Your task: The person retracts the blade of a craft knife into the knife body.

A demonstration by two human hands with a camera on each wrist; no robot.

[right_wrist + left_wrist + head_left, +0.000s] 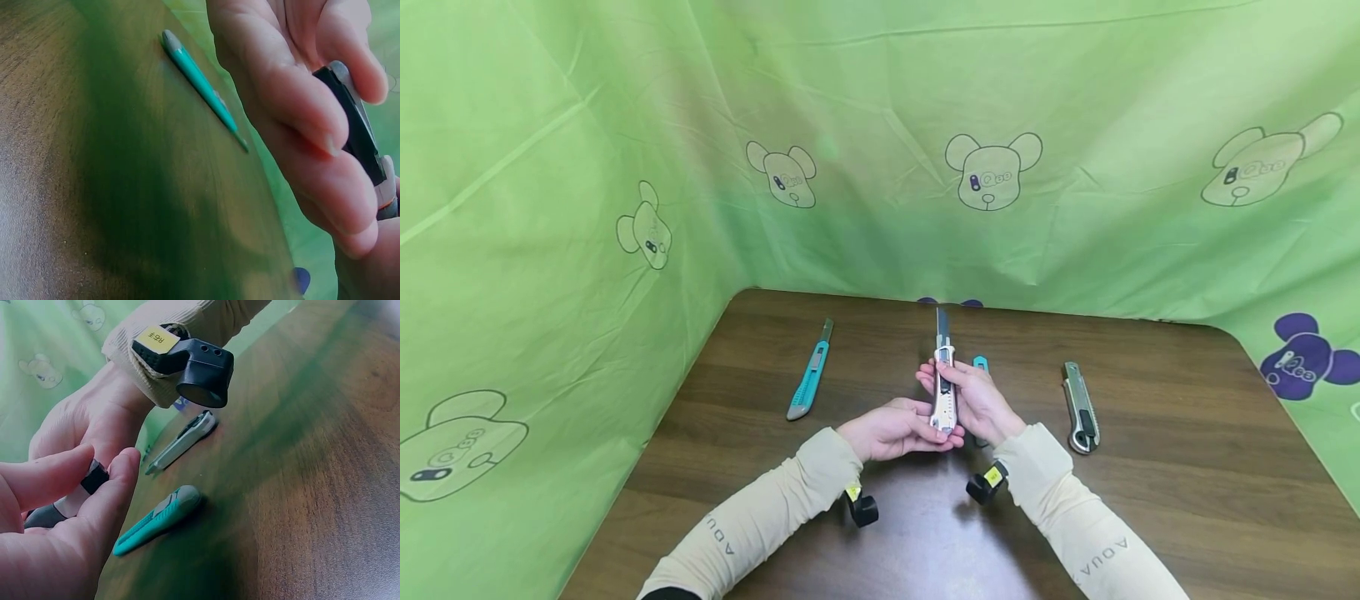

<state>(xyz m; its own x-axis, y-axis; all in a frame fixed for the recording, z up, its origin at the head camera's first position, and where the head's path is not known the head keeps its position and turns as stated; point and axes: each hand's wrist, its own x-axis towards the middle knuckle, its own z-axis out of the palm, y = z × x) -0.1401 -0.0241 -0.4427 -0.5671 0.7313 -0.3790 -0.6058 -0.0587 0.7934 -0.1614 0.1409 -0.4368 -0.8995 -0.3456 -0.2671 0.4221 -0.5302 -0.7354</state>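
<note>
A silver-white utility knife (pixel 946 408) is held upright between both hands over the table, its blade (pixel 942 323) extended and pointing away from me. The left hand (pixel 891 429) pinches its near end between thumb and fingers; in the left wrist view a dark end piece (pixel 95 477) shows there. Higher up, the right hand (pixel 983 402) grips the body with its thumb on the front near the slider. In the right wrist view the right fingers (pixel 300 106) cover part of the knife's black side (pixel 356 128).
A teal utility knife (pixel 809 379), blade out, lies left on the brown table (pixel 715 417). Another teal knife (pixel 981 363) is partly hidden behind the right hand. A grey-silver utility knife (pixel 1081 412) lies at right. Green printed cloth (pixel 880 233) hangs behind and at the sides.
</note>
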